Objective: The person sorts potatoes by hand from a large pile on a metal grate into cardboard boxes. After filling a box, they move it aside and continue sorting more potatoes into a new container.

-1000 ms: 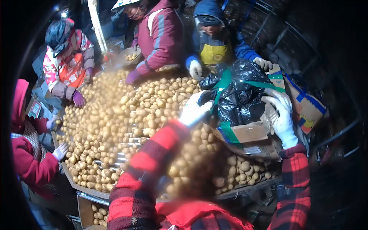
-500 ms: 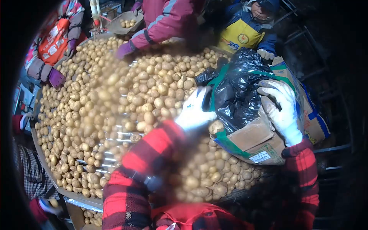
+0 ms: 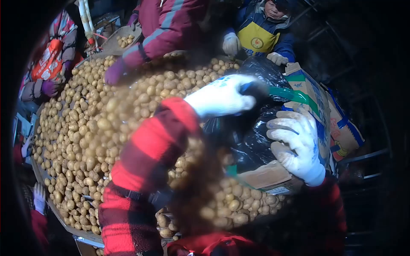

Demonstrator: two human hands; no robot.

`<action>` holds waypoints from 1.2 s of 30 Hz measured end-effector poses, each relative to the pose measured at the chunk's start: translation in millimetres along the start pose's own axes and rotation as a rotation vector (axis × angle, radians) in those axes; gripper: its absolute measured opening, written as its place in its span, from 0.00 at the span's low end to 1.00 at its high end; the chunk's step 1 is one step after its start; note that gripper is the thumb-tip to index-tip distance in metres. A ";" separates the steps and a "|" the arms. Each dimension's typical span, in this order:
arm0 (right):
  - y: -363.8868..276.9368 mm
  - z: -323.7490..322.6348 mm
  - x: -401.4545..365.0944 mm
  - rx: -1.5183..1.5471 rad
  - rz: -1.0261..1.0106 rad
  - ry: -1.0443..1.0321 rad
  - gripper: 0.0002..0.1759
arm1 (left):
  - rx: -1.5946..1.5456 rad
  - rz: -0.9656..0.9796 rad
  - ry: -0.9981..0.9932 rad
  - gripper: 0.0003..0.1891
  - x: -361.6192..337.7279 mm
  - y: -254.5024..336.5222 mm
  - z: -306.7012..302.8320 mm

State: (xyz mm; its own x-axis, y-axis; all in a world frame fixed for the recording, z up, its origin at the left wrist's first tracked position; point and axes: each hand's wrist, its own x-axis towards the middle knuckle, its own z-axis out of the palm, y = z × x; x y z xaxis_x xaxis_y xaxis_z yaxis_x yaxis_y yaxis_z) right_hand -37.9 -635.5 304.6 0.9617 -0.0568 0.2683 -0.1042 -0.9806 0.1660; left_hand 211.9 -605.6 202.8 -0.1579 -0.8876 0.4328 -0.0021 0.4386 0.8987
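My left hand (image 3: 224,96), in a white glove, is raised over the left side of an open cardboard box (image 3: 271,173). Its fingers are closed at the end of a strip of green tape (image 3: 292,94); a dark, blurred bit, perhaps plastic, shows between them. The tape runs right to the box's upper flap. A shiny black plastic bag (image 3: 247,149) lines the box and bulges out. My gloved right hand (image 3: 297,145) has its fingers spread and curved, over the bag and the right-hand cardboard wall. The box stands on the potatoes (image 3: 77,145), tilted.
Potatoes cover a wide metal-rimmed table (image 3: 64,219). Across it, a person in a yellow apron (image 3: 258,36) has gloved hands near the box. Other people's purple-gloved hands reach over the potatoes at the upper left. A scoop (image 3: 117,40) holds several potatoes. Another printed carton (image 3: 344,128) stands right.
My left hand has moved up from the box's left edge to the tape over the bag. My right hand has shifted slightly down and left in view. The apron wearer's second hand now shows.
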 end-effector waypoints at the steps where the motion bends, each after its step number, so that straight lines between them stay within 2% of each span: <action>1: -0.5 1.8 0.2 0.002 0.003 0.013 0.14 | 0.103 -0.012 0.154 0.31 12.4 12.9 15.2; 3: 0.8 4.3 1.7 0.014 -0.007 0.020 0.14 | 0.741 0.240 0.270 0.37 50.7 2.3 24.0; 5: 1.9 10.3 -1.6 -0.004 -0.004 0.058 0.15 | 0.942 0.194 0.250 0.39 89.3 -8.0 39.7; 7: -0.3 10.4 1.0 0.020 0.015 0.064 0.16 | 0.854 0.024 0.059 0.40 122.8 -7.7 41.9; 8: 2.2 13.2 0.1 0.025 0.015 0.090 0.17 | 0.620 0.009 0.030 0.38 127.3 -8.1 40.6; 9: 3.3 14.1 0.2 0.055 0.032 0.082 0.16 | 0.681 0.034 0.074 0.32 134.5 -16.5 42.6; 12: 2.6 15.6 -1.6 0.041 0.050 0.133 0.13 | 0.759 -0.013 0.115 0.22 119.2 -14.9 50.2; 13: 2.5 16.9 -2.6 0.047 0.048 0.139 0.13 | 0.719 -0.060 0.135 0.25 105.6 -17.6 50.7; 15: 3.7 19.9 -5.2 -0.033 0.066 0.134 0.12 | 0.458 0.212 0.233 0.24 76.8 -52.9 45.0; 17: 4.3 21.2 -6.0 -0.080 0.045 0.213 0.11 | -0.217 -0.025 0.155 0.21 21.4 -31.7 39.5; 19: 6.0 23.0 -6.5 -0.101 0.007 0.256 0.09 | 0.047 0.034 0.302 0.16 -15.7 -38.6 40.9; 21: 2.5 22.3 -8.6 -0.115 0.013 0.217 0.09 | 0.087 0.127 0.293 0.15 -43.3 -34.4 49.1; 23: 1.6 21.4 -9.2 -0.146 0.040 0.182 0.09 | 0.181 0.073 0.292 0.14 -71.8 -27.0 51.5; 25: 4.6 17.8 -11.7 -0.154 0.022 0.174 0.10 | 0.137 0.172 0.432 0.13 -99.9 -35.6 61.8; 27: 0.0 9.9 -17.5 -0.134 0.013 0.159 0.10 | 0.370 0.171 0.528 0.13 -130.8 -54.8 55.9; 29: -4.2 0.9 -26.9 -0.105 0.011 0.148 0.11 | 0.498 -0.060 0.571 0.10 -175.4 -105.8 40.5; 30: -6.4 -2.8 -29.9 -0.095 0.014 0.134 0.11 | 0.298 -0.270 0.656 0.07 -186.7 -106.1 42.2; 31: -9.6 -5.4 -32.2 -0.086 0.022 0.120 0.11 | 0.574 -0.152 0.649 0.06 -185.2 -119.3 37.5; 33: -16.2 -8.6 -34.5 -0.091 0.006 0.113 0.11 | 0.714 -0.085 0.613 0.07 -165.7 -122.9 21.0; 35: -19.4 -8.2 -31.9 -0.084 0.040 0.097 0.12 | 0.736 -0.117 0.658 0.10 -134.0 -81.7 15.1; 36: -18.6 -3.4 -32.0 -0.075 0.037 0.128 0.12 | 1.115 0.113 0.784 0.14 -120.2 -76.9 9.8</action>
State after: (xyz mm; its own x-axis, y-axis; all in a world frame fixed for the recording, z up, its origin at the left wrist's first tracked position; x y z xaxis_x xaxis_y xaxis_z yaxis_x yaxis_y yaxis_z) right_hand -67.6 -614.8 296.1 0.9172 -0.0631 0.3935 -0.1618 -0.9613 0.2230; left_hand 221.4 -531.3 81.1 0.3848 -0.5227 0.7607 -0.8727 0.0623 0.4843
